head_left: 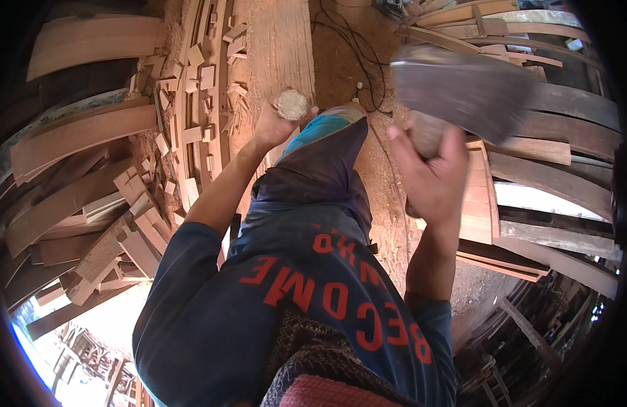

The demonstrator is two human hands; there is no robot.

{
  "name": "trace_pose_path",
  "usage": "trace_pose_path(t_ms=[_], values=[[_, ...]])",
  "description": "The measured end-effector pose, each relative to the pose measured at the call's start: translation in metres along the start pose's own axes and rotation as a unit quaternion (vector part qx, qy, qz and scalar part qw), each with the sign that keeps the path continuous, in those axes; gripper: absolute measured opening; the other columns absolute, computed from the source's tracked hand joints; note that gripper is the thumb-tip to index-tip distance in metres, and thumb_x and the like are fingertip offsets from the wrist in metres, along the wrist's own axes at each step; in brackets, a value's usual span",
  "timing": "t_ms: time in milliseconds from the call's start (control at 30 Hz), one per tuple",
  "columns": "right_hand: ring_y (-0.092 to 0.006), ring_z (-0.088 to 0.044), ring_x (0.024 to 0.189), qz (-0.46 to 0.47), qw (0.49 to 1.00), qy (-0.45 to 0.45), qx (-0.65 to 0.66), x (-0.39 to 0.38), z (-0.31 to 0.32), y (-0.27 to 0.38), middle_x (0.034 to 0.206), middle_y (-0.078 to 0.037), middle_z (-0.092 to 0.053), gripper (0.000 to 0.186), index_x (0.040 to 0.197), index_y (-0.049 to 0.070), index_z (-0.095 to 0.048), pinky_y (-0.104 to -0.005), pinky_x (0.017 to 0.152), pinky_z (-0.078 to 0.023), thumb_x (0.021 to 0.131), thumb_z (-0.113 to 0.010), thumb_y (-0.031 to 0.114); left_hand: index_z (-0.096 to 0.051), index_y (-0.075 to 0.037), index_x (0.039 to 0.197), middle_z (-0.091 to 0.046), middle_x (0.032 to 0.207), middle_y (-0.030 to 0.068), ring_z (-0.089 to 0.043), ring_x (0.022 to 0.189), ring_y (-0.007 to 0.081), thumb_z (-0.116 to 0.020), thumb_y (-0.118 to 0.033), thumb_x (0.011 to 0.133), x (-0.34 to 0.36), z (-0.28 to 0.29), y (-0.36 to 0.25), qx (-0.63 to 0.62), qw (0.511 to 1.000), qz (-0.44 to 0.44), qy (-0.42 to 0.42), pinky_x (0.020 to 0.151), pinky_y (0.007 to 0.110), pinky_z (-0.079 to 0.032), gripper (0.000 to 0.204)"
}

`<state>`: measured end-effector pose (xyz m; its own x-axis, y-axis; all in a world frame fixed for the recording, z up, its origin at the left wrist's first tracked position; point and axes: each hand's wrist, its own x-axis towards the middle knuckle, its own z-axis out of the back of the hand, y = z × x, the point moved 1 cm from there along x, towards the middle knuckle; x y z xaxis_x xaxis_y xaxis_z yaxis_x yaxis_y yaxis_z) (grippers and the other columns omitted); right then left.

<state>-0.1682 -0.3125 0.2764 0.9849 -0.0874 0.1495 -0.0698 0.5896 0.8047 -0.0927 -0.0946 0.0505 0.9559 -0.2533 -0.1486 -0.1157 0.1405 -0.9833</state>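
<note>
My left hand [279,123] is closed around a short wooden piece whose pale, round, rough end [293,105] faces up. It is held above the plank, beside my knee. The rest of that piece is hidden by the hand. My right hand [435,173] grips the wooden handle [427,134] of a hatchet, raised to the right. Its broad dark head [462,88] is smeared by motion and flares toward the right. The hatchet and the wooden piece are well apart.
A long wide plank [281,41] runs away ahead of me. Long timbers with small offcuts [206,78] lie to its left. Curved boards are stacked at left [83,136] and right [557,129]. A black cable [357,51] loops across the dusty floor. A wooden box-like piece [477,203] sits beside my right forearm.
</note>
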Motion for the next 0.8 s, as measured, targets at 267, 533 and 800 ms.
trace_pose_path(t_ms=[267, 533, 800], values=[[-0.0437, -0.07, 0.081, -0.026, 0.934, 0.247, -0.258, -0.016, -0.108, -0.083, 0.09, -0.022, -0.071, 0.03, 0.116, 0.005, -0.06, -0.0546, 0.075, -0.055, 0.092, -0.064, 0.021, -0.068, -0.005, 0.099, -0.073, 0.094, 0.005, -0.069, 0.09, 0.0126, -0.086, -0.017, 0.086, 0.003, 0.0, 0.043, 0.005, 0.981, -0.176, -0.079, 0.078, 0.032, -0.056, 0.025], [-0.0502, -0.066, 0.089, -0.098, 0.958, 0.199, -0.18, -0.014, -0.071, -0.101, 0.095, -0.028, -0.07, 0.035, 0.119, 0.001, -0.056, -0.059, 0.079, -0.051, 0.09, -0.064, 0.02, -0.066, -0.004, 0.093, -0.068, 0.085, 0.0021, -0.066, 0.08, 0.0138, -0.078, -0.008, 0.09, 0.02, 0.01, 0.011, -0.086, 0.995, 0.039, -0.028, 0.073, 0.032, -0.054, 0.013], [-0.049, -0.066, 0.084, 0.116, 0.987, 0.024, -0.111, 0.0, -0.076, -0.056, 0.098, -0.024, -0.069, 0.025, 0.109, 0.002, -0.065, -0.0541, 0.076, -0.052, 0.089, -0.069, 0.017, -0.067, -0.005, 0.101, -0.072, 0.09, 0.0027, -0.067, 0.084, 0.012, -0.085, -0.016, 0.088, 0.003, -0.021, 0.003, -0.076, 0.986, -0.145, -0.01, 0.076, 0.031, -0.055, 0.025]])
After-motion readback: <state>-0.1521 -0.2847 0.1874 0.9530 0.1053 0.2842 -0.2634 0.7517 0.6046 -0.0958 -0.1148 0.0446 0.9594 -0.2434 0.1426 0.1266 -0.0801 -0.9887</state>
